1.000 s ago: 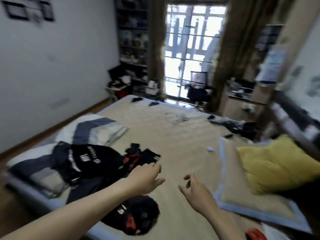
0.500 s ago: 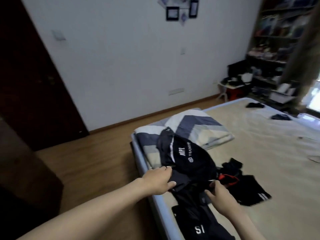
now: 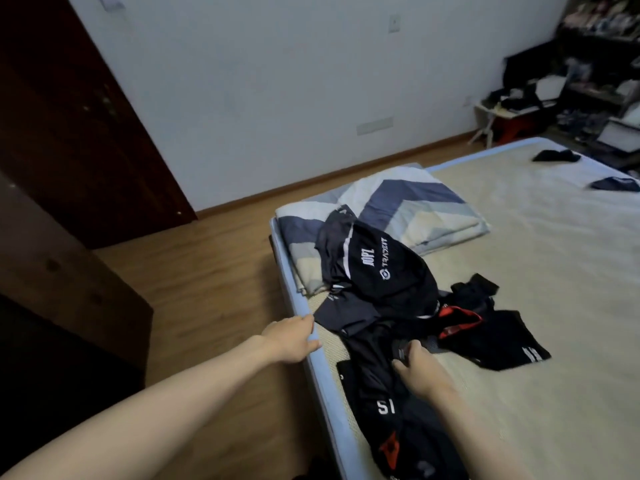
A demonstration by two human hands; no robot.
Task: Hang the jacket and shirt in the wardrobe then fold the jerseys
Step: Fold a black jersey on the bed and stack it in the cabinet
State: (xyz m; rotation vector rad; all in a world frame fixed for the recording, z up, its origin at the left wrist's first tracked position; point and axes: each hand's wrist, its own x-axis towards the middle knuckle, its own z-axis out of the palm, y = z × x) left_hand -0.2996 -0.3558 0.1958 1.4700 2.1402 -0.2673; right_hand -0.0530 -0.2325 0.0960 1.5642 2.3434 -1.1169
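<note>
At the bedside, I lean over a heap of dark clothes [image 3: 388, 306] that lies unsorted on the near-left corner of the bed [image 3: 519, 341], partly draped over a folded striped blanket [image 3: 415, 209] at about 12 o'clock from my hands. My left hand [image 3: 294, 337] rests on the pale blue mattress edge, fingers loosely bent and holding nothing, just beside the pile. My right hand [image 3: 419, 370] lies on the dark garment numbered in white [image 3: 381, 393], fingers curled into the fabric near its upper part; whether they truly pinch it I cannot tell for certain. A black piece with a red collar [image 3: 485, 330] sprawls at 2 o'clock, and a navy top with white lettering [image 3: 377, 268] crowns the heap. By my reading nothing is hung and nothing folded: every garment is still crumpled on the bed, and which are the jacket and shirt I cannot make out. The dark wooden furniture [image 3: 69, 133] at 10 o'clock may be the wardrobe. The whole job looks still ahead.
</note>
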